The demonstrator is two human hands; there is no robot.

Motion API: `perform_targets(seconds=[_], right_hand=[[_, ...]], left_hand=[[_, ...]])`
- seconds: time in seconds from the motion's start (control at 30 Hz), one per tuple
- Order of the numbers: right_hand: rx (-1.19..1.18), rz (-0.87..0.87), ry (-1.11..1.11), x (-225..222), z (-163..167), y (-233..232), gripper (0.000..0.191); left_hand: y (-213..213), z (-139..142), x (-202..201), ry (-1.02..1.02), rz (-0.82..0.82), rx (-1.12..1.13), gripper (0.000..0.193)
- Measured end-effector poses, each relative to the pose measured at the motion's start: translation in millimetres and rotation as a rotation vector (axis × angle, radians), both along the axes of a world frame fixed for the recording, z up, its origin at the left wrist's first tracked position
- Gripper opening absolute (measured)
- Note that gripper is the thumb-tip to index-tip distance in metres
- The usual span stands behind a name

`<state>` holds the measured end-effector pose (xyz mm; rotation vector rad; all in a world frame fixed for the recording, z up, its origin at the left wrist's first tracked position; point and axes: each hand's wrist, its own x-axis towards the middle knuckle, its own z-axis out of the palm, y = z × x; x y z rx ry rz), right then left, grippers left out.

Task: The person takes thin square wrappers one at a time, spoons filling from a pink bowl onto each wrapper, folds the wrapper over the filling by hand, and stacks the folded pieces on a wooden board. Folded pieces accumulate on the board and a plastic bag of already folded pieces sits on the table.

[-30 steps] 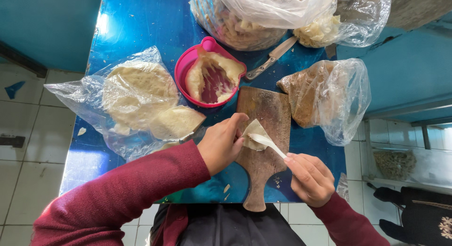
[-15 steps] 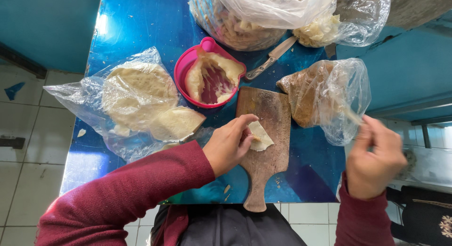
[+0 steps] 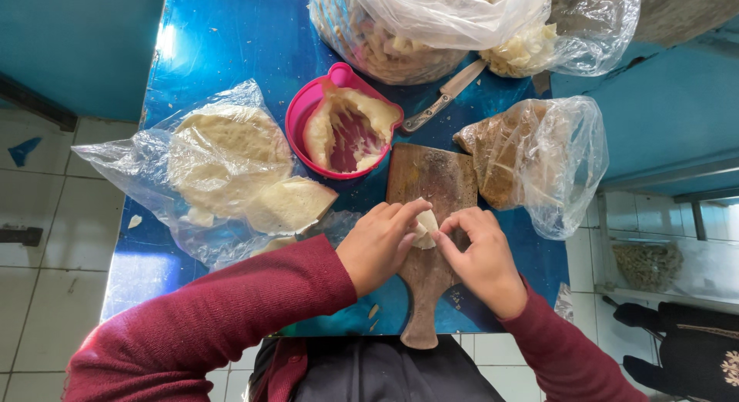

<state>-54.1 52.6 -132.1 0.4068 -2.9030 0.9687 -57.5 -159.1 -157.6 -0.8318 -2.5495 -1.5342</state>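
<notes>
Both hands pinch one pale dough piece over the wooden cutting board — left hand and right hand fingertips meeting on it, pink bowl just behind.

A glossy blue tabletop carries a wooden cutting board at centre, a pink bowl at eleven o'clock, a knife at twelve, and plastic bags at nine, twelve and two o'clock.
</notes>
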Motion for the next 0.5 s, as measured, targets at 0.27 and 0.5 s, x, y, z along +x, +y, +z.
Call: perform_targets(seconds=[0.27, 0.5], right_hand=[[-0.425, -0.004, -0.056, 10.7, -0.2, -6.2, 0.017], [-0.299, -0.02, -0.035, 9.1, -7.7, -13.9, 0.024]], left_hand=[[-2.4, 5.7, 0.9, 0.065, 0.012, -0.019, 0.05], [-3.8, 0.6, -0.8, 0.122, -0.039, -0.157, 0.032]])
